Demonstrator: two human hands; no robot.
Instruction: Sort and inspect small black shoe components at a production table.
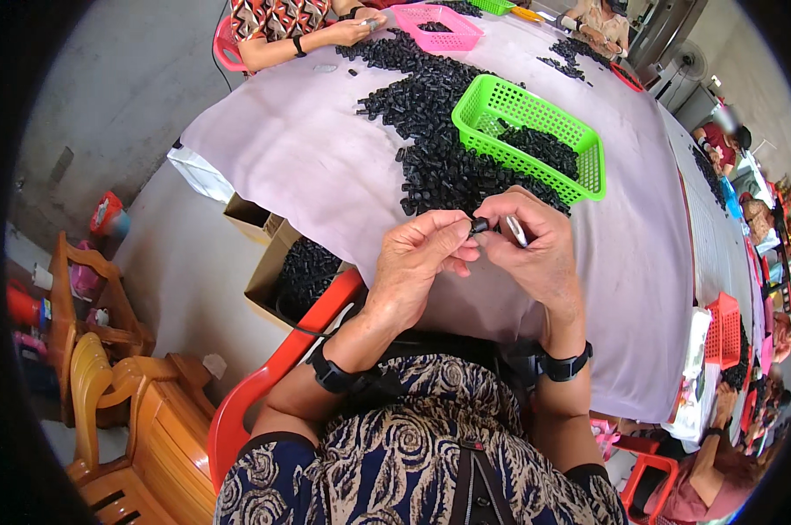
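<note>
The small black cylindrical part (479,226) is between the fingertips of your two hands, above the near side of the table. Your left hand (420,254) is nearly closed, with thumb and forefinger pinching this part. Your right hand (537,243) has its fingers curled around a small white-and-dark tool (517,231), and its fingertips come close to the part; whether they touch it, I cannot tell. Just beyond your hands lies a wide heap of similar black pieces (435,114), spread on the pale lilac tablecloth (290,153). Beside this heap stands a green perforated basket (594,168), which has more black pieces inside. To your left, below the table edge, there is an open cardboard box (267,278) also containing black pieces. Across the table, a co-worker's hands (353,31) are near a pink basket (467,38)
</note>
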